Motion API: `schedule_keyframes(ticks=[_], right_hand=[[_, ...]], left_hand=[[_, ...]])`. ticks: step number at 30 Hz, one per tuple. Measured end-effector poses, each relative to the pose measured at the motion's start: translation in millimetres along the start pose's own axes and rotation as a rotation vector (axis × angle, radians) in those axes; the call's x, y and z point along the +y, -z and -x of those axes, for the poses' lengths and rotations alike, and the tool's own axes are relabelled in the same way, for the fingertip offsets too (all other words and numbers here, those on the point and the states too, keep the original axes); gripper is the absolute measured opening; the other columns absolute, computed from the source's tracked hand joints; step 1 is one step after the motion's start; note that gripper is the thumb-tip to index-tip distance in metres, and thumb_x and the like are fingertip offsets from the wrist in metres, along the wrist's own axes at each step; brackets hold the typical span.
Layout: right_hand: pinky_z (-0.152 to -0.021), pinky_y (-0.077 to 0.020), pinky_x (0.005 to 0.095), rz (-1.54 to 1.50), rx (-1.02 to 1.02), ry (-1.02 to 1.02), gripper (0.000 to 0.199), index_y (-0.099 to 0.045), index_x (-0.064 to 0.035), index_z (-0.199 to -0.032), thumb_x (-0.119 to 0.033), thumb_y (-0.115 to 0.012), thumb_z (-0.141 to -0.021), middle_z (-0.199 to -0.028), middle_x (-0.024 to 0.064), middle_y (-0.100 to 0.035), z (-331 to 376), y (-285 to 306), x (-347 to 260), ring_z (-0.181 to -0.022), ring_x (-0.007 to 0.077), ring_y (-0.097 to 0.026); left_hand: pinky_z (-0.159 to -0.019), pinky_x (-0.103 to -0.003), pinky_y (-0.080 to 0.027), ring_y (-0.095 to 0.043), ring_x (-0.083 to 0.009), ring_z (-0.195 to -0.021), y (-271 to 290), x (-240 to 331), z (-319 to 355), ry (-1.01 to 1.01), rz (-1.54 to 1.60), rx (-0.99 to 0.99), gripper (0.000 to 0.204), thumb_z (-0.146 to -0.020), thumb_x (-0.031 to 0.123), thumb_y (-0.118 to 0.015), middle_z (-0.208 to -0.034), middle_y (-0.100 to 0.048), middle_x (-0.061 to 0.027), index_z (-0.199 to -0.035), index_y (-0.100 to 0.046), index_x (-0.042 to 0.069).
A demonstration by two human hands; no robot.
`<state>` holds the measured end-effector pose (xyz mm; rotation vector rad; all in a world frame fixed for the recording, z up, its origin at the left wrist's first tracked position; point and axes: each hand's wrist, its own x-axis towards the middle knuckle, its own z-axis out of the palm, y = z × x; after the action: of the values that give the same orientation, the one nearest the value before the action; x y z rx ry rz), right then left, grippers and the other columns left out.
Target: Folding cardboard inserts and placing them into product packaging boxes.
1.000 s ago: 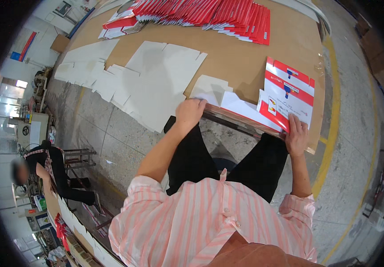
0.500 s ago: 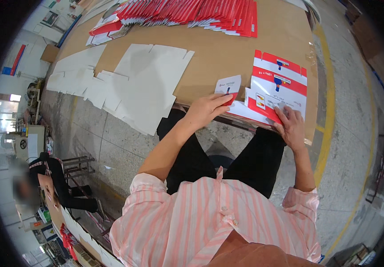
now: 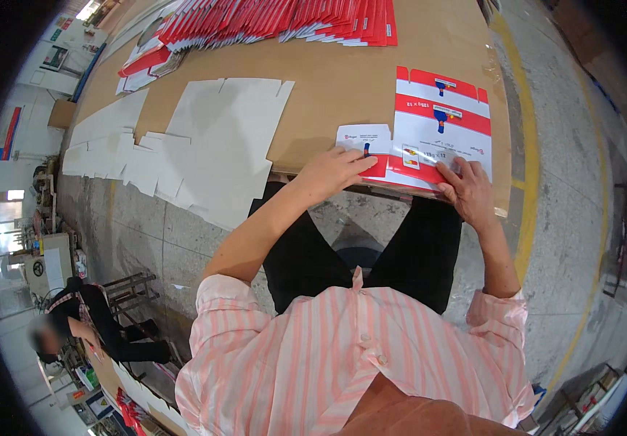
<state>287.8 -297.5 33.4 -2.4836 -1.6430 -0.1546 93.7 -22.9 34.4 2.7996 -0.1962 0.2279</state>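
Note:
A red and white printed carton blank (image 3: pixel 437 149) lies at the table's near edge, on the right. My left hand (image 3: pixel 332 174) rests on its small side flap (image 3: pixel 364 136), with the fingers stretched over the flap's red lower part. My right hand (image 3: pixel 469 190) lies on the lower right of the large panel, with its fingers spread. The blank looks flat against the tabletop under both hands. My palms hide part of its near edge.
Several plain white blanks (image 3: pixel 219 134) lie overlapped to the left, some past the table edge. A long fanned row of red and white cartons (image 3: pixel 277 22) covers the far side of the brown tabletop (image 3: pixel 328 80). Another person (image 3: pixel 103 323) sits at the lower left.
The side flap was tilted and now lies flatter beside the large panel. My left hand has spread over it. The blank has straightened, and the view has shifted slightly.

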Motion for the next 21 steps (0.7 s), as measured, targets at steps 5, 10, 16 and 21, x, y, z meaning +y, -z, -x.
schedule_keyframes(ticks=[5,10,16,21], right_hand=[[-0.088,-0.043,0.0431,0.013,-0.035,0.0,0.048,-0.062,-0.0221,-0.125,-0.051,-0.055,-0.088,-0.121,0.0149,-0.052,1.9,2.3,-1.3,-0.104,0.0305,-0.049],[-0.104,-0.0316,0.0503,-0.05,0.052,0.003,0.051,-0.058,-0.0228,-0.127,-0.053,-0.057,-0.086,-0.132,0.0149,-0.045,3.4,-14.7,-2.7,-0.126,0.0357,-0.039],[-0.112,-0.0186,0.0579,0.007,0.01,-0.028,0.054,-0.053,-0.0229,-0.131,-0.055,-0.053,-0.088,-0.143,0.0156,-0.038,6.3,-22.4,-3.6,-0.136,0.0381,-0.029],[-0.112,-0.0171,0.0589,-0.009,-0.009,-0.044,0.054,-0.053,-0.0229,-0.131,-0.056,-0.052,-0.089,-0.144,0.0153,-0.037,8.0,-21.6,-1.5,-0.136,0.0379,-0.029]], left_hand=[[-0.081,-0.039,-0.05,-0.056,-0.0277,-0.098,-7.4,5.5,-9.4,0.014,-0.084,-0.097,0.046,-0.08,0.019,-0.069,-0.104,-0.058,-0.0062,-0.124,-0.055,0.015],[-0.109,-0.048,-0.028,-0.035,-0.0332,-0.132,-44.3,8.5,-7.5,0.121,-0.129,0.141,0.057,-0.089,0.038,-0.058,-0.137,-0.045,-0.0146,-0.135,-0.047,0.007],[-0.111,-0.054,-0.017,-0.027,-0.0351,-0.138,-63.0,26.8,-11.3,0.3,-0.162,0.151,0.062,-0.092,0.042,-0.051,-0.147,-0.035,-0.0151,-0.14,-0.04,0.004],[-0.107,-0.053,-0.022,-0.032,-0.039,-0.131,-58.5,38.9,-23.6,0.317,-0.235,0.131,0.052,-0.092,0.039,-0.051,-0.143,-0.039,-0.0151,-0.138,-0.046,0.013]])
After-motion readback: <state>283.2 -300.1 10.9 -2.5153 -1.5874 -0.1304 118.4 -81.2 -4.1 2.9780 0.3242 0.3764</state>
